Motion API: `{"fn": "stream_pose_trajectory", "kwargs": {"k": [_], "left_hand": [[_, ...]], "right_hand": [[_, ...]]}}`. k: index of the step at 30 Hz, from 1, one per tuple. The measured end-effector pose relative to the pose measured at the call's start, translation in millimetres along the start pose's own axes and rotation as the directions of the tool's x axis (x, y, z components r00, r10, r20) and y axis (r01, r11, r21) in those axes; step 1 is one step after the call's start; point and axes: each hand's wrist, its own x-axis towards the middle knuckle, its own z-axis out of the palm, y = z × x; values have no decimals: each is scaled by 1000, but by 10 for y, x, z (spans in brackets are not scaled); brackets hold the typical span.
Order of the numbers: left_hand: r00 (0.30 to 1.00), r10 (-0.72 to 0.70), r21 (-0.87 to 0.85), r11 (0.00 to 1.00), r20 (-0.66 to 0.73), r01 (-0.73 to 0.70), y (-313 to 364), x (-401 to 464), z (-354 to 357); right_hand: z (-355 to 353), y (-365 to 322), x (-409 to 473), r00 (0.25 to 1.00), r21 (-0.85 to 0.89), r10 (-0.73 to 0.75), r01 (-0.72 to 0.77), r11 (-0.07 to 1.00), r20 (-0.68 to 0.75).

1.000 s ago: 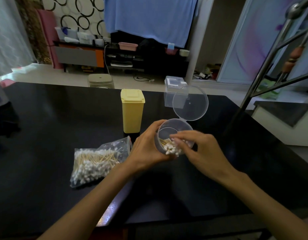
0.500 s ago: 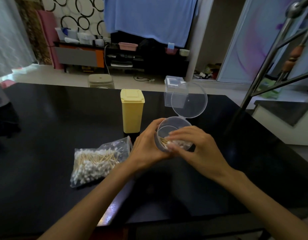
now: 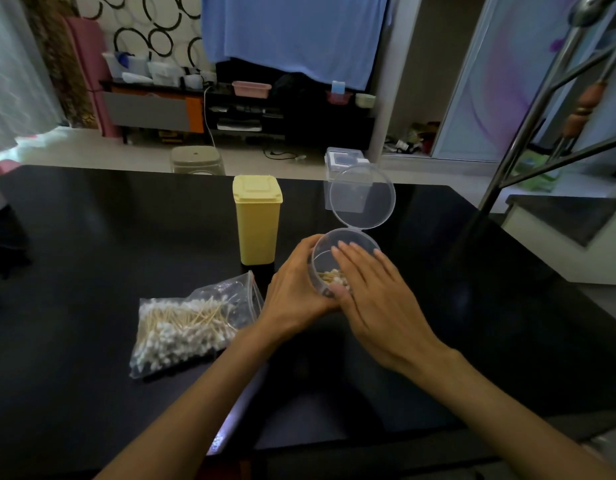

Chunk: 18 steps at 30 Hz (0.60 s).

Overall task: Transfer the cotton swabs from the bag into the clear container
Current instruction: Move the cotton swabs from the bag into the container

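Head view. A person's two bare forearms reach over a glossy black table [image 3: 92, 254]. The left hand [image 3: 296, 289] is curled around the near-left wall of a small round clear plastic container [image 3: 355, 237], fingers wrapped on its side and gripping it. The container's hinged round clear lid [image 3: 362, 197] stands open and upright behind it. The right hand [image 3: 372, 292] lies flat over the container's mouth, fingers extended and held together, palm down, the fingertips [image 3: 344, 245] reaching toward the far rim; it holds nothing that can be seen. Beneath that hand, a small cluster of wooden-stemmed, white-tipped cotton swabs [image 3: 332, 277] lies inside the container, against its near wall.

To the left of the hands, a transparent zip-top plastic bag [image 3: 192, 320] lies flat on the table, its open mouth turned toward the left wrist; most of the swabs are still packed inside it. Behind the bag and just left of the container stands an upright pale yellow plastic box with a closed lid [image 3: 257, 220]. A rectangular clear plastic box [image 3: 344, 161] sits at the table's far edge, partly seen through the open lid.
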Motion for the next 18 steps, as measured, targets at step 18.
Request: {"fn": "stream_pose_trajectory", "kwargs": {"k": [18], "left_hand": [[963, -261, -63, 962, 72, 266, -348, 16, 342]], "right_hand": [[274, 686, -55, 783, 707, 557, -559, 433, 278]]}}
